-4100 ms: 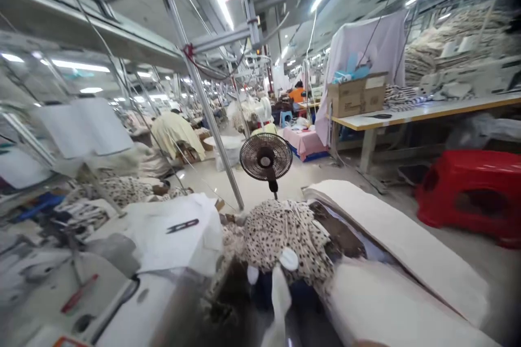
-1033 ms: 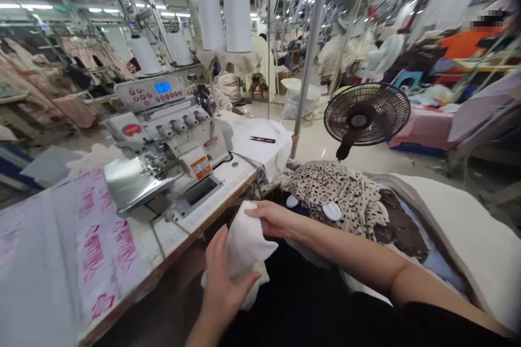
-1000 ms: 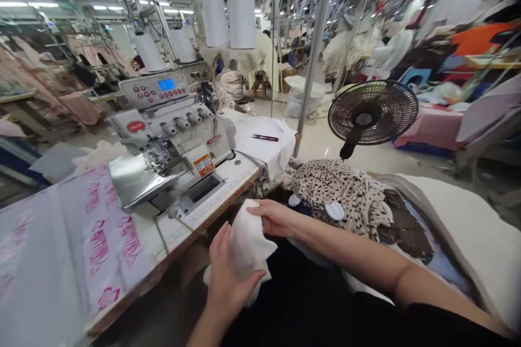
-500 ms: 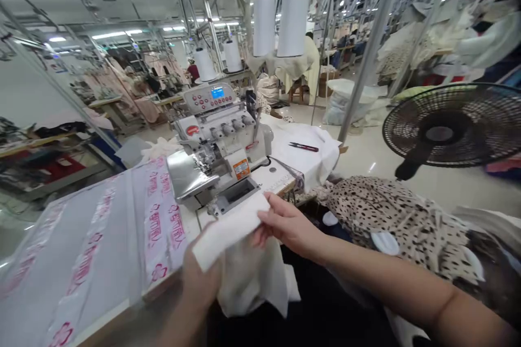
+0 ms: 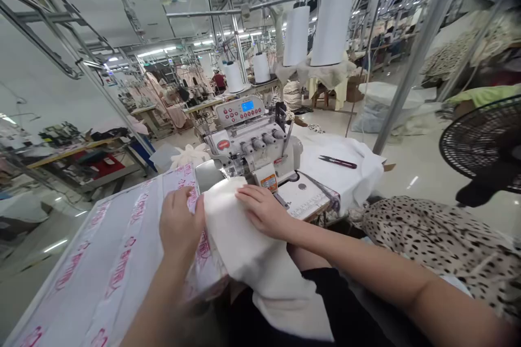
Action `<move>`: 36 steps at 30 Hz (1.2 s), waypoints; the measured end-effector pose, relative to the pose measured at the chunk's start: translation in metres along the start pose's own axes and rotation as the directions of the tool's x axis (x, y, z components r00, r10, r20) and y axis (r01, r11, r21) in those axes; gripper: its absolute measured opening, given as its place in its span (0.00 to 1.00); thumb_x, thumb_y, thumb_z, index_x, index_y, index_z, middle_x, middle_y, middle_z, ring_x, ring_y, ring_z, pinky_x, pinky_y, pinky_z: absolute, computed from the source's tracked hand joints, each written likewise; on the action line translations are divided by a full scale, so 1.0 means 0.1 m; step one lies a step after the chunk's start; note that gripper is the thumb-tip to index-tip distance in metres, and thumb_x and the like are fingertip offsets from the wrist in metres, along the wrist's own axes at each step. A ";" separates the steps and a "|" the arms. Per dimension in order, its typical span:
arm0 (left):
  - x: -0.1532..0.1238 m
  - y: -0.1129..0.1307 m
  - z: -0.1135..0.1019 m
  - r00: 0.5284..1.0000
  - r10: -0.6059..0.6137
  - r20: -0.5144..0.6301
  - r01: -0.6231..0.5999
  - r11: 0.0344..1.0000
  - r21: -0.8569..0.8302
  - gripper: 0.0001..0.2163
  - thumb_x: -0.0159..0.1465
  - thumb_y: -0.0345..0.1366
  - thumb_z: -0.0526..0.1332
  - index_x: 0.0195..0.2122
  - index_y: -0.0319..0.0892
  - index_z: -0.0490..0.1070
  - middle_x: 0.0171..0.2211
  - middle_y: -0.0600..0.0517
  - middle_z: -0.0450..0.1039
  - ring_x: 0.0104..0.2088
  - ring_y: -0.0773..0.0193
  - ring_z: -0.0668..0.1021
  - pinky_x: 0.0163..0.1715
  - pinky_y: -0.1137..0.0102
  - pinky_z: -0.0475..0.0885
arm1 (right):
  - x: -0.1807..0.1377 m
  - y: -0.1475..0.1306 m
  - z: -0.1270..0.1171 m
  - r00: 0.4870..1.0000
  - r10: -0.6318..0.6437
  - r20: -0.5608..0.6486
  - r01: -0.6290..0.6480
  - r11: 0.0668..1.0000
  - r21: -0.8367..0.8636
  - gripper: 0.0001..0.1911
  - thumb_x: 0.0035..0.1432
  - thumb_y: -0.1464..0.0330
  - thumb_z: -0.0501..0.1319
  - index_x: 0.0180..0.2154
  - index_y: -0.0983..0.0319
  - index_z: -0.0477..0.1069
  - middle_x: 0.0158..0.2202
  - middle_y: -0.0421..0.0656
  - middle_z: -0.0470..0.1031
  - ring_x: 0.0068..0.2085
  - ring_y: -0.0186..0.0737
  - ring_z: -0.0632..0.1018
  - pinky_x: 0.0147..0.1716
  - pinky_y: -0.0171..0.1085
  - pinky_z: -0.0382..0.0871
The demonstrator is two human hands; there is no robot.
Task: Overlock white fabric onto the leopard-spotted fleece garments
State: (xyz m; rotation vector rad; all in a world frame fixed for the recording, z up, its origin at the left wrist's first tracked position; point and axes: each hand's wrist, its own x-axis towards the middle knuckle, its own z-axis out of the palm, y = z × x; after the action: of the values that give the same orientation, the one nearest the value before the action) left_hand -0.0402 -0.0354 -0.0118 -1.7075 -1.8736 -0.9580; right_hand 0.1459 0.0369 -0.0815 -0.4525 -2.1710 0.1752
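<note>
Factory floor, rows of sewing stations running back under overhead tube lights. At your station, white cloth [image 5: 254, 249] lies across the front edge of the bench [image 5: 303, 200] and hangs down toward your lap. Your right hand [image 5: 260, 209] rests on top, grip wide and flat, seemingly pressing the cloth so it lies steady. Your left hand [image 5: 181, 222] sits at the cloth's left edge, grip curled and narrower; the fingertips are hidden, so whether it pinches the cloth can't be told. Overlock sewing machine [image 5: 252, 141] stands just beyond the cloth, thread cones [image 5: 313, 27] hung above it, upper centre. Thread snips [image 5: 337, 161] lie on a white fabric piece [image 5: 342, 179] right of the machine, apparently kept within reach. Leopard-spotted fabric [image 5: 439, 249] is piled at lower right, beside your right arm.
</note>
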 end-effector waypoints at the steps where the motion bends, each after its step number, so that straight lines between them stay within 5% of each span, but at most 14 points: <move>1: -0.05 0.08 0.03 0.988 0.126 -0.093 -0.131 0.990 -0.048 0.11 0.60 0.38 0.53 0.39 0.36 0.66 0.34 0.45 0.69 0.37 0.59 0.71 0.38 0.65 0.67 | 0.00 -0.02 0.00 1.000 0.008 -0.009 -0.008 1.000 0.003 0.22 0.56 0.75 0.50 0.54 0.67 0.59 0.54 0.50 0.61 0.56 0.48 0.59 0.54 0.50 0.56; 4: -0.18 0.29 0.20 0.940 0.340 -0.022 -0.340 0.928 -0.153 0.14 0.63 0.34 0.49 0.48 0.34 0.62 0.46 0.40 0.66 0.50 0.57 0.67 0.48 0.62 0.64 | 0.00 -0.05 -0.02 0.999 0.020 -0.038 -0.016 0.996 0.089 0.23 0.55 0.76 0.50 0.54 0.64 0.58 0.54 0.48 0.61 0.56 0.46 0.58 0.55 0.49 0.54; 8: -0.30 0.30 0.34 0.924 0.261 0.279 -0.280 0.959 0.032 0.19 0.65 0.37 0.44 0.57 0.40 0.55 0.55 0.42 0.60 0.56 0.52 0.61 0.46 0.54 0.61 | -0.16 -0.04 -0.01 0.944 0.320 -0.086 -0.260 0.877 0.404 0.25 0.55 0.73 0.54 0.55 0.61 0.54 0.53 0.49 0.59 0.52 0.43 0.64 0.49 0.43 0.62; 11: -0.36 0.18 0.29 0.902 0.270 0.337 -0.297 0.955 0.029 0.18 0.66 0.36 0.44 0.57 0.43 0.55 0.57 0.46 0.58 0.57 0.55 0.60 0.46 0.55 0.60 | -0.36 -0.11 0.01 0.828 0.508 0.237 -0.537 0.598 0.595 0.30 0.51 0.69 0.61 0.54 0.63 0.53 0.42 0.46 0.66 0.35 0.37 0.71 0.30 0.34 0.67; 14: -0.35 0.12 0.23 0.895 0.280 0.347 -0.292 0.956 -0.018 0.19 0.66 0.37 0.44 0.57 0.42 0.54 0.56 0.46 0.58 0.57 0.57 0.60 0.49 0.57 0.59 | -0.46 -0.23 0.03 0.737 0.436 0.517 -0.673 0.547 0.498 0.14 0.46 0.68 0.65 0.35 0.65 0.66 0.25 0.37 0.65 0.25 0.31 0.65 0.21 0.28 0.56; 17: -0.26 0.11 0.24 0.896 0.253 0.366 -0.264 0.964 -0.020 0.19 0.66 0.38 0.43 0.57 0.41 0.55 0.57 0.46 0.58 0.57 0.58 0.60 0.50 0.58 0.58 | -0.41 -0.26 0.04 0.713 0.434 0.550 -0.686 0.592 0.423 0.12 0.48 0.68 0.64 0.22 0.66 0.62 0.20 0.35 0.60 0.23 0.29 0.61 0.19 0.28 0.50; 23: -0.02 0.02 0.32 0.870 0.167 0.463 -0.171 0.985 -0.033 0.20 0.66 0.41 0.41 0.57 0.44 0.56 0.58 0.49 0.57 0.58 0.57 0.59 0.51 0.56 0.59 | -0.18 -0.12 0.01 0.863 0.346 0.369 -0.492 0.742 0.455 0.13 0.50 0.71 0.62 0.19 0.66 0.61 0.26 0.40 0.65 0.33 0.36 0.67 0.31 0.32 0.59; 25: 0.01 -0.01 0.33 0.867 0.191 0.460 -0.161 0.981 -0.104 0.20 0.66 0.41 0.41 0.57 0.44 0.56 0.57 0.49 0.57 0.58 0.58 0.58 0.54 0.56 0.56 | -0.19 -0.15 -0.02 0.825 0.394 0.405 -0.549 0.726 0.414 0.10 0.49 0.71 0.63 0.21 0.66 0.64 0.27 0.41 0.67 0.34 0.39 0.68 0.33 0.33 0.61; 27: -0.02 -0.03 0.34 0.891 0.200 0.407 -0.121 0.970 -0.211 0.20 0.65 0.41 0.43 0.56 0.43 0.58 0.58 0.49 0.56 0.58 0.59 0.57 0.57 0.58 0.52 | -0.28 -0.22 -0.05 0.732 0.462 0.500 -0.669 0.628 0.398 0.07 0.47 0.69 0.65 0.29 0.66 0.69 0.29 0.41 0.69 0.34 0.40 0.70 0.33 0.34 0.62; 30: -0.20 -0.08 0.33 0.952 -0.076 0.298 0.176 0.929 -0.324 0.23 0.63 0.44 0.50 0.59 0.44 0.53 0.61 0.48 0.49 0.60 0.58 0.53 0.59 0.60 0.50 | -0.58 -0.33 -0.06 0.677 0.398 0.619 -0.726 0.499 0.474 0.17 0.44 0.64 0.67 0.36 0.66 0.71 0.31 0.40 0.70 0.34 0.40 0.70 0.34 0.33 0.64; 31: -0.29 -0.11 0.31 0.926 -0.223 0.305 0.327 0.877 -0.352 0.26 0.61 0.45 0.52 0.59 0.44 0.50 0.61 0.47 0.49 0.59 0.56 0.55 0.58 0.59 0.52 | -0.70 -0.35 -0.04 0.669 0.351 0.655 -0.729 0.483 0.486 0.18 0.44 0.61 0.67 0.35 0.66 0.72 0.30 0.40 0.70 0.33 0.39 0.70 0.33 0.32 0.64; 33: -0.52 -0.20 0.24 0.798 -0.435 0.417 0.586 0.722 -0.368 0.30 0.57 0.47 0.57 0.59 0.44 0.50 0.56 0.45 0.57 0.55 0.54 0.63 0.53 0.59 0.60 | -0.92 -0.38 -0.01 0.604 0.315 0.732 -0.760 0.503 0.412 0.17 0.45 0.60 0.67 0.32 0.67 0.73 0.25 0.38 0.68 0.29 0.37 0.69 0.28 0.30 0.64; 35: -0.75 -0.29 0.14 0.661 -0.490 0.568 0.725 0.613 -0.315 0.29 0.54 0.48 0.60 0.55 0.43 0.58 0.47 0.46 0.68 0.46 0.53 0.71 0.45 0.60 0.67 | -1.07 -0.44 0.01 0.547 0.348 0.761 -0.766 0.575 0.288 0.16 0.45 0.61 0.67 0.31 0.67 0.73 0.23 0.38 0.68 0.26 0.34 0.69 0.26 0.28 0.63; 36: -0.85 -0.32 0.09 0.624 -0.495 0.605 0.747 0.607 -0.273 0.28 0.52 0.48 0.62 0.52 0.42 0.62 0.42 0.47 0.71 0.43 0.52 0.72 0.42 0.60 0.69 | -1.11 -0.48 0.01 0.560 0.344 0.754 -0.744 0.610 0.274 0.14 0.46 0.62 0.67 0.31 0.67 0.73 0.24 0.37 0.68 0.26 0.34 0.69 0.27 0.28 0.63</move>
State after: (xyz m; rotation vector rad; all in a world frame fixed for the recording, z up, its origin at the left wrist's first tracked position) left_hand -0.0574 -0.0873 -0.0855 -1.6272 -2.9186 -1.5254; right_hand 0.1929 -0.0498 -0.1514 -0.8330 -2.3470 1.5465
